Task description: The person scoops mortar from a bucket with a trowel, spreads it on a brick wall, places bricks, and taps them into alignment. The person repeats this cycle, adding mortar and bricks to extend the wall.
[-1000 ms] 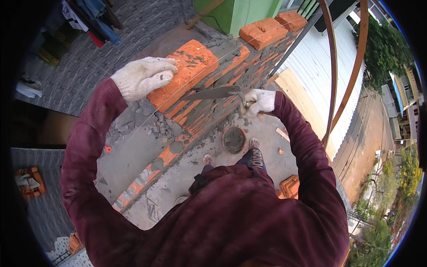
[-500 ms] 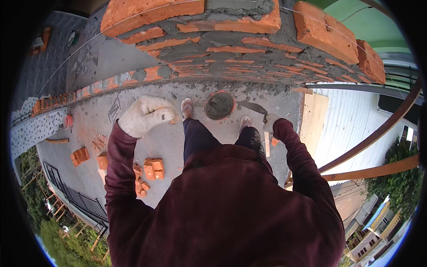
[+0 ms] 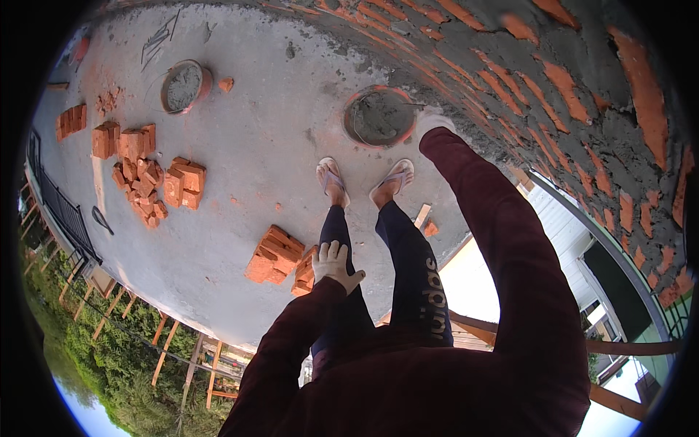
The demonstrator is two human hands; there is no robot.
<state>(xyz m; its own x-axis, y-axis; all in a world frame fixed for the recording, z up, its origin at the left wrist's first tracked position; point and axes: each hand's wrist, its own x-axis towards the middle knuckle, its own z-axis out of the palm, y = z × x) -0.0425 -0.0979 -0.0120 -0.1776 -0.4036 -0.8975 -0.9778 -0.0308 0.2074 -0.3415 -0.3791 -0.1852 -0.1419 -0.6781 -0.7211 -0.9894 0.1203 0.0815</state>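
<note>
In a white glove, my right hand is at the right rim of a round reddish bucket of wet grey mortar. It grips a trowel, of which only a thin stretch shows over the bucket; the blade cannot be made out against the mortar. My left hand, also gloved, rests on or just above my left knee, fingers spread and nothing in them. Close beside it lie stacked orange bricks.
A brick wall with grey joints rises along the right. Another mortar bucket stands at the far left, with a brick pile nearer. A dark railing lines the left floor edge. A small wood piece lies by my right foot.
My view has swung left and down from the wall top. My right hand has brought the trowel to the bucket. My left hand has dropped to my knee and its fingers have spread.
</note>
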